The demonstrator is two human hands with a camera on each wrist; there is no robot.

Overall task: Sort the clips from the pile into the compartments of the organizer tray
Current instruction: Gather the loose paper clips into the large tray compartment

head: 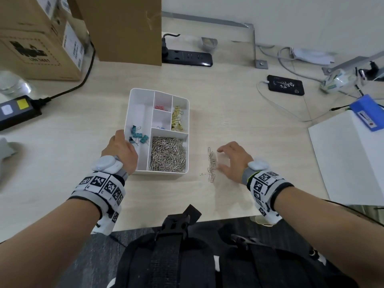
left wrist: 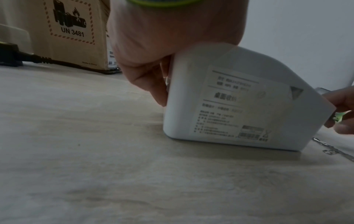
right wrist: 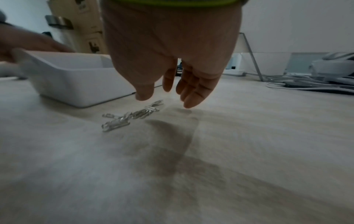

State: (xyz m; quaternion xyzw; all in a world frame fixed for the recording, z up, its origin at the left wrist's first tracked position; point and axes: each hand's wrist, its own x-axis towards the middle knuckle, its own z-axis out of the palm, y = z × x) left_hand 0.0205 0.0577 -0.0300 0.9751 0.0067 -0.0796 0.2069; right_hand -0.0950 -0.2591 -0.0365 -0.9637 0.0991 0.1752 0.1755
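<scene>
The white organizer tray (head: 139, 113) stands mid-table. It holds teal binder clips (head: 139, 137) in the left compartment, pink clips (head: 161, 108) and yellow clips (head: 177, 120) at the back, and a heap of silver paper clips (head: 168, 154) in the near compartment. My left hand (head: 122, 142) grips the tray's near-left wall (left wrist: 239, 106), one finger (left wrist: 153, 91) down its outside. A short row of loose silver paper clips (head: 211, 165) (right wrist: 132, 116) lies on the table right of the tray. My right hand (head: 221, 160) (right wrist: 166, 100) hovers just right of them, fingers spread and holding nothing.
Cardboard boxes (head: 41, 38) stand at the back left, with a black power strip (head: 187, 57) beside them. A phone (head: 285, 85) and cables lie at the back right. A white box (head: 353, 159) fills the right side, and a power adapter (head: 16, 111) sits at the far left.
</scene>
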